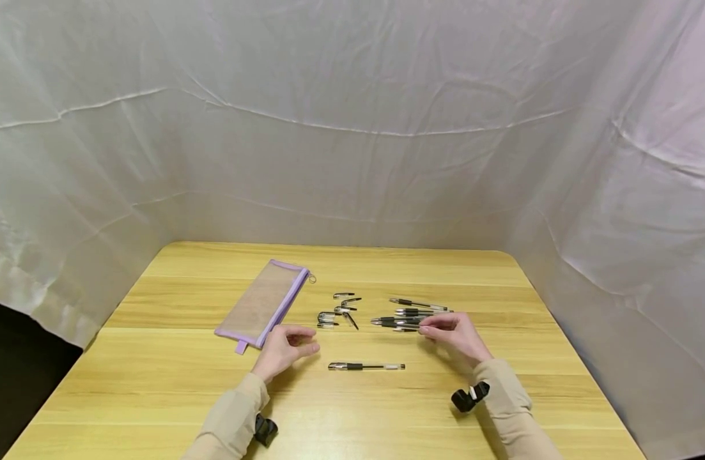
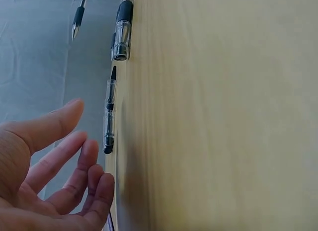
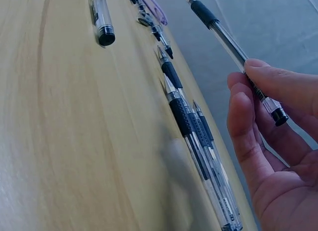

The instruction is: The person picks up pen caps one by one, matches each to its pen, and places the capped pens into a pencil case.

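In the right wrist view, my right hand (image 3: 276, 141) pinches a clear gel pen (image 3: 226, 41) near its black end, between thumb and fingers. The pen's bare tip and black grip point away from the hand. Below it, several uncapped pens (image 3: 194, 129) lie bunched on the table. My left hand (image 1: 284, 351) holds nothing, fingers relaxed and thumb apart, close to the purple-edged mesh pouch (image 1: 259, 300). Between the hands lies a capped pen (image 1: 366, 367), nearer to me. Loose pen caps (image 1: 345, 309) are scattered beyond it, left of the bunched pens.
The wooden table (image 1: 352, 415) carries everything. Pale fabric curtains (image 1: 352, 160) hang behind it and at both sides. The pouch lies flat at the left, with a small ring (image 1: 312, 278) at its zipper end.
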`<state>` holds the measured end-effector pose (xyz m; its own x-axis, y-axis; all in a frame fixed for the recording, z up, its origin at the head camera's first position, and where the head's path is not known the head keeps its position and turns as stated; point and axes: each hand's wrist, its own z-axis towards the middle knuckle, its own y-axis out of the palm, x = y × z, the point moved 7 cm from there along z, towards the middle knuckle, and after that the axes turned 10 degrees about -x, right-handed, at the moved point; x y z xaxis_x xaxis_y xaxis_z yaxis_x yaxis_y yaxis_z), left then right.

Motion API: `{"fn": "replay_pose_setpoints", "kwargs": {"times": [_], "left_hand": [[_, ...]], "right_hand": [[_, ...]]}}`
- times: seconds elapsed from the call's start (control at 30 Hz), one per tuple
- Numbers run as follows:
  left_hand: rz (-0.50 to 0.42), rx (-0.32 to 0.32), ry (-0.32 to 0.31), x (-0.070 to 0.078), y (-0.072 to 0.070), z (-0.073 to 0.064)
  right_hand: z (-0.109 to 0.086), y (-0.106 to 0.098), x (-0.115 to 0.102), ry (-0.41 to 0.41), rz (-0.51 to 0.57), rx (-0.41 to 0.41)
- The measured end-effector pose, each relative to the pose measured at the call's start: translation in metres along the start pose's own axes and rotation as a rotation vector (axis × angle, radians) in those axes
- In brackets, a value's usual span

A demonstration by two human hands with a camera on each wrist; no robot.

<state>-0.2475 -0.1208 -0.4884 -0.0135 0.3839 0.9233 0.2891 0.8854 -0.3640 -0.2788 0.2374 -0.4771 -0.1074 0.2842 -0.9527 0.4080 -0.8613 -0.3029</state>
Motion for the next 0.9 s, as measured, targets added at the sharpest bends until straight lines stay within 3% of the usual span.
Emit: {"fn": "replay_pose_setpoints", "kwargs": {"times": [0.3, 0.67, 0.9], "left_hand": [[0.018, 0.049, -0.029, 0.000, -0.002, 0.005], [0.092, 0.082, 0.051, 0.008, -0.001, 0.021], [0.113, 0.088, 0.019, 0.007, 0.002, 0.031]], "right_hand": [[0.001, 0.004, 0.004, 0.011, 0.043, -0.001], [0.001, 0.004, 0.002, 0.021, 0.017, 0.009], [0.000, 0.004, 0.003, 0.021, 0.025, 0.012]]}}
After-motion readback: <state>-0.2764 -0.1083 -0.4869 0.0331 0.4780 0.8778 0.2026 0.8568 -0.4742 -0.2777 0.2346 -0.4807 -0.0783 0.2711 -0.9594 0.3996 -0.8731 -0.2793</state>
